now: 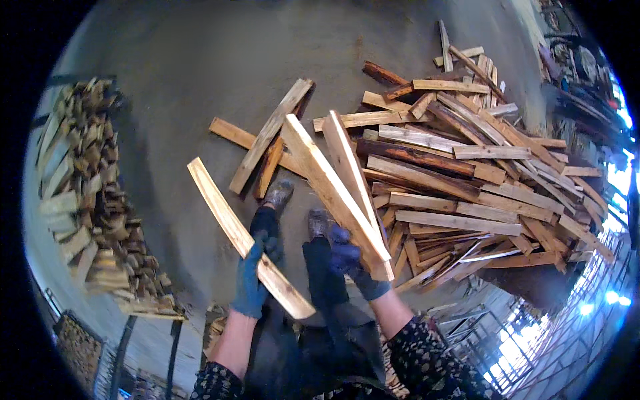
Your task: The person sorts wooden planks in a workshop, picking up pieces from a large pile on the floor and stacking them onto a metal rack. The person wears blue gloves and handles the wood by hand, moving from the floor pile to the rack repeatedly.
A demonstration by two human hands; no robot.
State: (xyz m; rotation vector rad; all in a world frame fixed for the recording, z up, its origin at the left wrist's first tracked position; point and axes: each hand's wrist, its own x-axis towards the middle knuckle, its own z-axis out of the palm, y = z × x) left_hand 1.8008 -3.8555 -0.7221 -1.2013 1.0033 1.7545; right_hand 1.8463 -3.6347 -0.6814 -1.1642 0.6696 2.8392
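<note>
Both my hands wear dark blue-grey work gloves. My left hand [251, 279] is closed around a single pale wooden plank [220, 212], which slants from upper left to lower right. In my right hand [353, 263] are two longer wooden boards [327, 180], held near their lower ends and spread slightly apart at the top. My fingers there are partly hidden behind the boards. Just ahead of my shoes [279, 195], several loose planks [272, 137] lie crossed on the floor, apart from the held pieces.
A large heap of loose wooden planks [460, 177] covers the floor on the right. Along the left side rises a stack of cut wood [100, 200], with a dark metal frame [120, 347] below it. Grey concrete floor [220, 60] stretches ahead. A metal rack [467, 327] stands at lower right.
</note>
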